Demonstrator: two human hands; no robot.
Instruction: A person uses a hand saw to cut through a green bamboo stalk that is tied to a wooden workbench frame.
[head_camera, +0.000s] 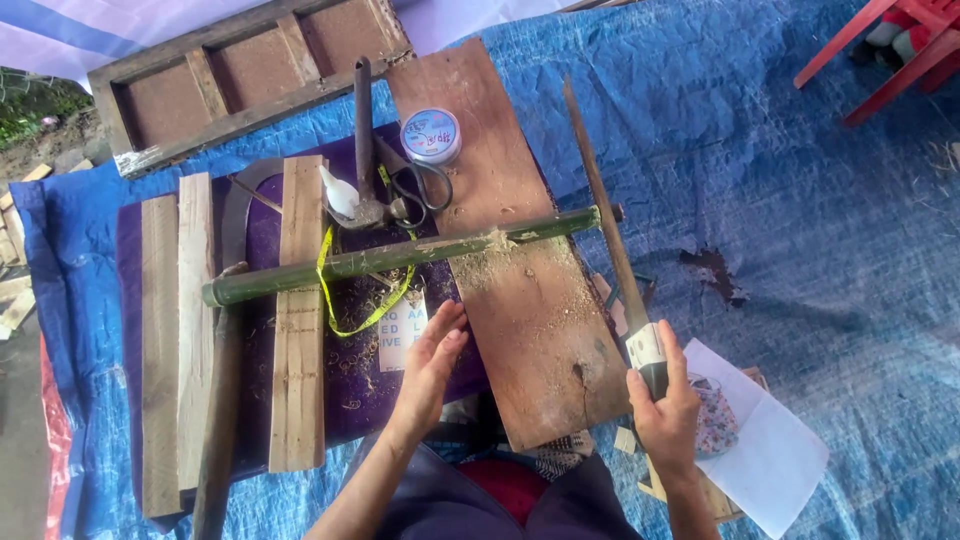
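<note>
My right hand (665, 405) grips the taped handle of a long thin saw blade (600, 195) that points away from me, its tip past a green bamboo pole (400, 255). The pole lies crosswise over a brown board (520, 300) dusted with sawdust and over a pale plank (298, 310). My left hand (432, 365) hovers flat, fingers together and extended, just below the pole at the board's left edge, holding nothing.
A hammer (363, 140), scissors (420, 190), a white glue bottle (340, 192), a round reel of line (431, 135) and a yellow tape measure (350, 300) lie beyond the pole. Wooden planks (175, 340) sit left, a wooden frame (250, 70) behind, white paper (770, 450) right, all on blue tarp (800, 220).
</note>
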